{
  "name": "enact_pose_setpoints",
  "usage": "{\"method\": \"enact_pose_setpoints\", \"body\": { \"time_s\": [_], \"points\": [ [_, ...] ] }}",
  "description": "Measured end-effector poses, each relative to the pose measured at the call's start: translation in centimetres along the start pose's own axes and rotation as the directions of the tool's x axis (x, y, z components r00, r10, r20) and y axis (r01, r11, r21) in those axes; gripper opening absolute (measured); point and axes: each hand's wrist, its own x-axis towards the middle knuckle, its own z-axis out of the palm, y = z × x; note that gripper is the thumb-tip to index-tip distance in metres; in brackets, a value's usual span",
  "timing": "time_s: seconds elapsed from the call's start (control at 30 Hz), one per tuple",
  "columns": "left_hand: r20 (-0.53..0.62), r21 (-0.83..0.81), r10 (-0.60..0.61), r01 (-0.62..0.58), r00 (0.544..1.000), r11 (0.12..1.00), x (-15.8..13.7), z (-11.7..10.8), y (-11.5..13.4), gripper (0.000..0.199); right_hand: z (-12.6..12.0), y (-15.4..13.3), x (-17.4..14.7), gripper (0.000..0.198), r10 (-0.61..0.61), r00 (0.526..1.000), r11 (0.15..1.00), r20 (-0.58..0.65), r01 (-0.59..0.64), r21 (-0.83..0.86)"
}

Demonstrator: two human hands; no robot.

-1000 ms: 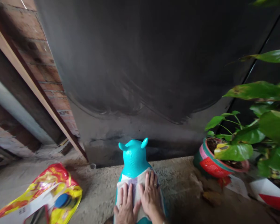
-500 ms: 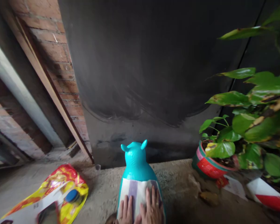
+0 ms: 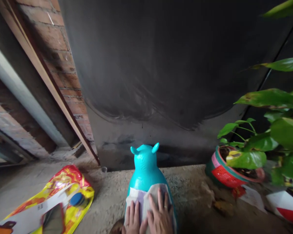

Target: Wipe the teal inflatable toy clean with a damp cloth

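both hands lay flat on a pale cloth (image 3: pixel 146 198) draped over the back of a turquoise inflatable animal toy (image 3: pixel 146 169), which stood on the rough concrete floor (image 3: pixel 185 182) close to a dark wall (image 3: pixel 161 65), its eared head pointing away from the person.

as for progress, the cloth already sat on the toy's back and covered most of what showed there, with a lilac stripe visible near its middle. judging from the folds at the upper right corner and the uneven top edge, it looked not yet fully smoothed or squared up, so some flattening seemed left. how far the cloth reached down the near side could not be told, since it ran out of the picture.

the left hand (image 3: pixel 132 217) was open, fingers held straight and close together, palm down on the left part of the cloth. the right hand (image 3: pixel 160 214) was likewise open and flat, fingers a little spread, pressing the right part of the cloth; a ring showed on one finger. the two hands were touching or nearly so at their inner edges. neither hand pinched or gripped anything; both simply pressed down.

to the left on the floor lay a red and yellow plastic bag (image 3: pixel 56 195) with a blue cap showing. to the right stood a potted plant (image 3: pixel 229 172) with broad green leaves. a brick wall (image 3: pixel 63 65) and slanted timber rose at the left.
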Motion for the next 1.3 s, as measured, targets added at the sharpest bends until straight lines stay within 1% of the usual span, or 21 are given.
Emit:
{"method": "enact_pose_setpoints", "body": {
  "time_s": [0.1, 0.2, 0.27, 0.33, 0.4, 0.5, 0.6, 0.7, 0.77, 0.83, 0.9, 0.93, 0.97, 1.03, 1.1, 1.13, 1.2, 1.3],
  "points": [
    [0.032, -0.061, -0.046, 0.048, 0.998, 0.997, 2.6, -1.3, 1.5, 0.062, 0.0, -0.1, 3.3, 0.057, -0.027, 0.998, 0.997, 0.057, 0.023, 0.068],
    [0.001, -0.062, -0.041, 0.041, 0.999, 0.997, 4.6, -2.4, 2.5, 0.064, 0.4, -0.5, 5.9, 0.054, -0.021, 0.995, 0.997, 0.096, 0.014, 0.072],
    [-0.005, -0.067, -0.023, 0.023, 1.0, 0.997, 5.1, -2.9, 2.8, 0.065, 0.6, -0.8, 6.8, 0.053, -0.008, 0.994, 0.998, 0.111, 0.001, 0.062],
    [-0.001, -0.09, -0.014, 0.014, 1.0, 0.996, 5.1, -3.0, 2.7, 0.065, 0.6, -0.9, 6.8, 0.053, -0.005, 0.992, 0.998, 0.123, -0.002, 0.062],
    [0.004, -0.093, 0.001, -0.001, 1.0, 0.996, 4.5, -2.9, 2.4, 0.064, 0.6, -1.0, 6.0, 0.054, -0.006, 0.991, 0.998, 0.13, -0.002, 0.066],
    [0.015, -0.037, -0.012, 0.013, 1.0, 0.999, 2.8, -2.7, 2.0, 0.062, 0.4, -0.8, 3.7, 0.055, 0.016, 0.991, 0.998, 0.132, -0.024, 0.06],
    [0.045, 0.038, -0.017, 0.015, 0.999, 0.999, -0.1, -2.9, 2.1, 0.062, -0.3, -0.7, 0.5, 0.056, 0.029, 0.995, 0.997, 0.096, -0.035, 0.064],
    [0.093, 0.111, 0.038, -0.048, 0.995, 0.993, -3.3, -3.7, 2.3, 0.065, -1.3, -0.5, -2.8, 0.056, 0.045, 0.998, 0.997, 0.036, -0.047, 0.065],
    [0.117, 0.092, 0.08, -0.091, 0.99, 0.992, -5.1, -4.1, 1.8, 0.066, -1.9, 0.1, -4.9, 0.056, 0.054, 0.998, 0.996, 0.031, -0.056, 0.066],
    [0.108, -0.008, 0.143, -0.143, 0.984, 0.99, -6.4, -4.0, 0.3, 0.067, -2.6, 1.4, -7.0, 0.054, 0.106, 0.994, 0.992, 0.018, -0.106, 0.067],
    [0.049, -0.12, 0.201, -0.194, 0.978, 0.974, -7.4, -3.2, -1.8, 0.067, -3.4, 2.9, -9.2, 0.047, 0.182, 0.983, 0.98, -0.006, -0.181, 0.088],
    [0.013, -0.157, 0.214, -0.209, 0.977, 0.965, -7.8, -2.6, -3.0, 0.067, -3.8, 3.6, -10.3, 0.043, 0.195, 0.981, 0.975, 0.008, -0.195, 0.111],
    [-0.009, -0.18, 0.218, -0.216, 0.976, 0.96, -8.1, -2.1, -4.0, 0.068, -4.3, 4.1, -11.2, 0.041, 0.18, 0.983, 0.973, 0.045, -0.185, 0.14],
    [-0.014, -0.196, 0.232, -0.23, 0.973, 0.953, -8.5, -1.3, -5.5, 0.072, -5.2, 4.6, -12.7, 0.044, 0.118, 0.98, 0.971, 0.159, -0.147, 0.19],
    [-0.009, -0.209, 0.256, -0.252, 0.967, 0.945, -8.6, -1.3, -6.1, 0.074, -5.9, 4.5, -13.1, 0.042, 0.085, 0.966, 0.972, 0.243, -0.134, 0.194],
    [-0.008, -0.222, 0.262, -0.257, 0.965, 0.941, -8.5, -1.6, -6.1, 0.075, -6.1, 4.3, -13.0, 0.038, 0.083, 0.963, 0.974, 0.258, -0.133, 0.185],
    [-0.007, -0.252, 0.248, -0.242, 0.969, 0.937, -8.2, -2.6, -5.7, 0.073, -6.5, 4.0, -12.2, 0.031, 0.068, 0.964, 0.978, 0.257, -0.115, 0.174],
    [0.021, -0.278, 0.226, -0.212, 0.974, 0.937, -7.5, -4.0, -5.1, 0.064, -6.9, 4.2, -10.8, 0.029, 0.006, 0.972, 0.98, 0.234, -0.051, 0.19]
  ]
}}
